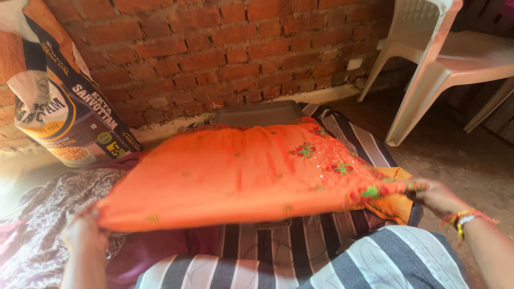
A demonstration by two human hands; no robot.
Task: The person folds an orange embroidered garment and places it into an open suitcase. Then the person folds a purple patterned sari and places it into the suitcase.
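While the striped cloth (300,257) covers the near edge of the view, both hands hold an orange embroidered garment (241,174) stretched out between them above it. Left hand (83,233): clenched on the garment's near left corner, fingers curled under the fabric edge. Right hand (436,198): pinching the garment's right edge, where red and green embroidery runs along the border; coloured bangles (463,218) sit on its wrist. The garment spans the whole gap between the two hands, slightly raised and sagging toward the left. Beneath it on the left lies a purple patterned fabric (32,241), with a dark magenta piece (155,249) just beside the striped cloth. Beyond the garment's far edge, a flat grey object (259,112) shows partly, touching the base of the brick wall (214,53). A printed sack (59,101) leans against the wall at far left. A white plastic chair (433,59) stands on the bare floor at far right, well apart from the garment.
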